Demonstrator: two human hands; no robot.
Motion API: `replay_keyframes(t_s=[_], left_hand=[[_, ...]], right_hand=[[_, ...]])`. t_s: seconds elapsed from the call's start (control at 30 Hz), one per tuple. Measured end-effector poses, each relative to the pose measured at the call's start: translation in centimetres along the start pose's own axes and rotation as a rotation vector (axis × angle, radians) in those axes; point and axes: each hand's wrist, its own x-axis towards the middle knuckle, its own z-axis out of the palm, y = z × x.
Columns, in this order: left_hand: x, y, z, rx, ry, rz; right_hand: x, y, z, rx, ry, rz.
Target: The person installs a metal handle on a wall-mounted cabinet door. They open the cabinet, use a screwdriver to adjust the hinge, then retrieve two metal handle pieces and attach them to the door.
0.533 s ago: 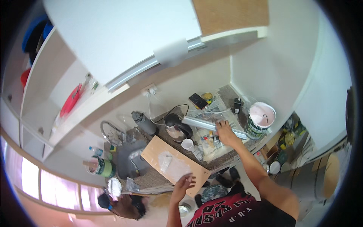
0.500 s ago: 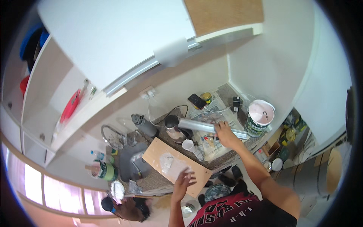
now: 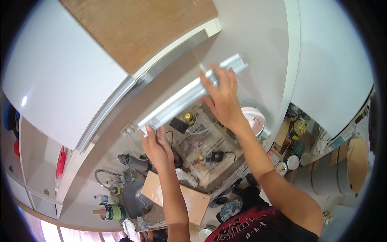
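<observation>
A long, silvery-white metal channel is raised at a slant in front of the wall, its right end higher than its left. Near its lower left end, the fingers of my left hand grip it from below. My right hand is wrapped round it nearer the upper right end, with the tip sticking out beyond the fingers. Just above and to the left runs the underside of a wall cabinet, where a similar metal strip is fitted along the edge.
Below lies a counter with spread paper, a phone, a small yellow tin and a white pail. A wooden board lies beside the sink, near a grey bottle. Paint cans stand at right.
The metal channel has come up off the counter area toward the cabinet. My left hand, empty before above the board, now holds its left end. The view has shifted upward and right.
</observation>
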Motion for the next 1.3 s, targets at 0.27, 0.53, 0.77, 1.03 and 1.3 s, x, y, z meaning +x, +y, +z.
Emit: replay_keyframes(t_s=[0.27,0.53,0.77,1.03,1.3], left_hand=[[8.0,-4.6,8.1,-0.012,0.007,0.124],[8.5,-3.8,7.4,0.043,0.140,0.234],[8.0,-4.4,8.6,0.000,0.222,0.399],[6.9,-2.2,8.9,0.112,0.259,0.261],[7.6,-1.7,11.0,0.041,0.211,0.270]], right_hand=[[7.5,10.0,8.3,1.221,0.396,0.635],[11.3,9.9,10.3,1.590,0.442,0.773],[10.9,10.2,12.0,1.487,0.476,0.708],[10.2,7.7,8.1,1.494,0.458,0.672],[11.8,9.2,8.2,1.469,0.463,0.648]])
